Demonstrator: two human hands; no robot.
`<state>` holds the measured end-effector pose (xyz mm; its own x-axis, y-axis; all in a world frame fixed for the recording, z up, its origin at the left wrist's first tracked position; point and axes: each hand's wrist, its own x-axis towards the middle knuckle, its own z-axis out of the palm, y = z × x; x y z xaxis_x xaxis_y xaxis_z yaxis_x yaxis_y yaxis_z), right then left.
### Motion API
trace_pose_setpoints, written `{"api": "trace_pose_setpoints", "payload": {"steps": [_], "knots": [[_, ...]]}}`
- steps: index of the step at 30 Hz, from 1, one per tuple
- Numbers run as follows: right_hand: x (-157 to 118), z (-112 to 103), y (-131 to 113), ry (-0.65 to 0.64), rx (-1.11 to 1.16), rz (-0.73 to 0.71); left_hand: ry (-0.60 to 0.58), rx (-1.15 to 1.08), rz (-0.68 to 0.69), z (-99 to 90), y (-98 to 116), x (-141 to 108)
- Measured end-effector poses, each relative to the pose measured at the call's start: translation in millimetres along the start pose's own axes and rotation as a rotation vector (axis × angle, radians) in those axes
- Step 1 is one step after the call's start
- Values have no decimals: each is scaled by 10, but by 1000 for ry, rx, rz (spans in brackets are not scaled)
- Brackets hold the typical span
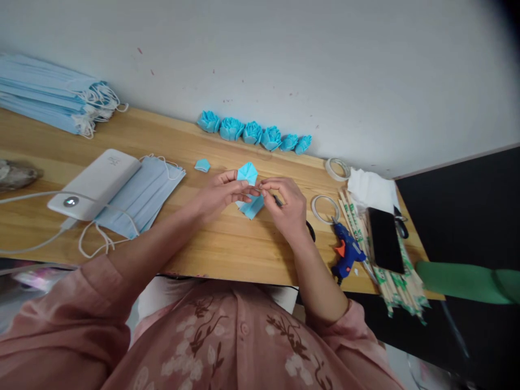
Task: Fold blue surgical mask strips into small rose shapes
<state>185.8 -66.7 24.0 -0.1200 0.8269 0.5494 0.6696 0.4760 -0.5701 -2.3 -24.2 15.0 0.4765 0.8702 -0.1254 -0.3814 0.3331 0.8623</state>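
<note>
My left hand point(222, 193) is closed on a folded light-blue paper piece point(247, 173) with creases fanning out from its middle, held upright above the table. My right hand point(287, 205) is in a pinch, its fingertips close to those of my left hand; what lies between them is too small to make out. Just below both hands is another blue paper piece point(252, 208). A dark object shows partly under my right hand, with a black loop point(311, 232) beside the wrist. A small folded blue pentagon point(202, 165) lies to the left.
Several blue paper flowers point(252, 132) line the wall. Face masks point(142, 189) and a white power bank point(95, 184) with a cable are at left. Right are tape rolls point(325, 209), a blue glue gun point(347, 249), wrapped chopsticks point(396, 290) and a phone point(385, 239).
</note>
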Motion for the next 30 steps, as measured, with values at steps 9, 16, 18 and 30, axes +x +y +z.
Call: {"api": "trace_pose_setpoints", "payload": {"steps": [9,16,18,30], "knots": [[19,-90,-15,-177,109,23,8,6,-5,-15,-12,1],[-26,-31,82,-1,120,212,28,178,78,-22,-21,34],[-26,-11,109,5,80,177,22,261,93,-28,-30,32],[-12,31,154,-15,-104,-24,-10,390,121,-49,-35,18]]}}
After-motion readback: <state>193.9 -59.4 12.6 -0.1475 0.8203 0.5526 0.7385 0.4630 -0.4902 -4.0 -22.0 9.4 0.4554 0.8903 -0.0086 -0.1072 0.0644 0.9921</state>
